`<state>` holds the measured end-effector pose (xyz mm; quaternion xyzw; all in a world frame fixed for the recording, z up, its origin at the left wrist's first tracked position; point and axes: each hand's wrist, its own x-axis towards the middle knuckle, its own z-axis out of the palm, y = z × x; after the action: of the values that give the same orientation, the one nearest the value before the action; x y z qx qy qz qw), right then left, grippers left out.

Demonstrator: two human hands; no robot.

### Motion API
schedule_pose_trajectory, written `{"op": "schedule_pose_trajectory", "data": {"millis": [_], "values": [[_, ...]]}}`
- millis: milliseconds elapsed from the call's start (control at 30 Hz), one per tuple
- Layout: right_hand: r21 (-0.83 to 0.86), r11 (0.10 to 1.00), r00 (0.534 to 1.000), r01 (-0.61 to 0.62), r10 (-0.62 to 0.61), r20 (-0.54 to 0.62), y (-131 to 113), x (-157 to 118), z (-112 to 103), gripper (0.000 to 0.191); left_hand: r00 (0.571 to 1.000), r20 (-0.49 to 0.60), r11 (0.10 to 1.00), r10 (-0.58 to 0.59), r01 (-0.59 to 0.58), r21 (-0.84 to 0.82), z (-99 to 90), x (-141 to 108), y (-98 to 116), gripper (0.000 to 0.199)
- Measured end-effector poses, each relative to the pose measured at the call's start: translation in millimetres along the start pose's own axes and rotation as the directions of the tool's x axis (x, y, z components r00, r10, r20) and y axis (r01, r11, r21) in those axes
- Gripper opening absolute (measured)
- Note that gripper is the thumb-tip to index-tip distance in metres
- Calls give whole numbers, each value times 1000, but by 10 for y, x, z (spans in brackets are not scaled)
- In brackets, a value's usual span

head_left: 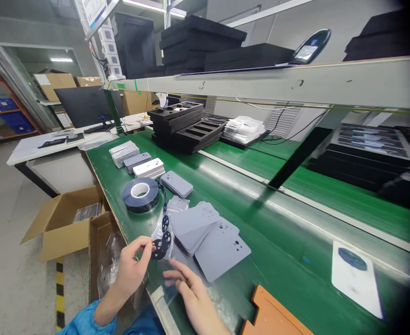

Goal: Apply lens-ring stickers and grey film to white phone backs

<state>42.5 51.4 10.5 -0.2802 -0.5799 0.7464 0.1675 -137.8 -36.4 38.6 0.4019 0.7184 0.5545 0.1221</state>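
Note:
My left hand (pixel 130 265) pinches the free end of a strip of black round stickers (pixel 165 223) with small holes cut in them. The strip curves back to a dark roll (pixel 140 204) with a white core, lying flat on the green bench. Beside the strip's end is my right hand (pixel 193 291), its fingers apart and holding nothing. Thin grey phone-back-shaped plates (pixel 215 260) lie fanned out just beyond it, with camera holes at one end. Clear plastic film (pixel 177 204) lies partly under these plates and behind the strip.
Stacks of grey plates (pixel 177 184) and white plates (pixel 149 168) stand past the roll. An orange fixture (pixel 274 316) sits at the front edge. A white card with a dark disc (pixel 356 288) lies right, on the conveyor side. Black trays (pixel 177 118) are behind; an open carton (pixel 65 232) stands left.

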Motion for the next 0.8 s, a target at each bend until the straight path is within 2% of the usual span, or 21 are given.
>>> {"op": "schedule_pose_trajectory", "data": {"millis": [100, 200, 267, 333, 433, 500, 533, 600, 633, 700, 767, 800], "values": [[-18, 999, 999, -34, 35, 5, -98, -45, -1, 53, 994, 19, 992, -105, 106, -63, -8, 50, 113, 37], [-24, 998, 995, 51, -53, -84, -214, -143, -61, 51, 973, 165, 972, -164, 188, -139, 91, 29, 275, 45], [21, 992, 974, 123, -116, -197, -254, -249, -156, 51, 934, 298, 948, -199, 261, -183, 226, -28, 369, 50], [50, 989, 939, 139, -116, -325, -246, -391, -297, 51, 873, 437, 926, -215, 324, -193, 412, -104, 427, 55], [-38, 993, 841, 109, -112, -530, -156, -660, -570, 47, 744, 633, 893, -215, 412, -180, 755, -231, 442, 56], [-181, 981, 742, 63, -167, -649, -76, -856, -776, 43, 665, 718, 872, -205, 457, -175, 991, -320, 432, 54], [-258, 966, 693, 20, -199, -693, -39, -953, -881, 41, 640, 743, 871, -194, 461, -169, 1098, -364, 430, 52], [-372, 924, 622, -91, -239, -745, 26, -1134, -1083, 37, 636, 759, 916, -140, 373, -145, 1275, -452, 441, 43], [-402, 904, 591, -142, -248, -767, 54, -1213, -1173, 36, 653, 753, 953, -81, 272, -133, 1344, -493, 452, 37], [-433, 876, 536, -214, -265, -801, 108, -1336, -1320, 37, 678, 729, 991, 97, -2, -130, 1449, -564, 479, 23], [-458, 855, 503, -244, -292, -813, 165, -1407, -1412, 37, 663, 698, 960, 270, -240, -144, 1525, -617, 497, 21], [-473, 846, 508, -247, -303, -806, 193, -1423, -1438, 36, 644, 694, 938, 322, -315, -142, 1555, -635, 499, 26]]}}
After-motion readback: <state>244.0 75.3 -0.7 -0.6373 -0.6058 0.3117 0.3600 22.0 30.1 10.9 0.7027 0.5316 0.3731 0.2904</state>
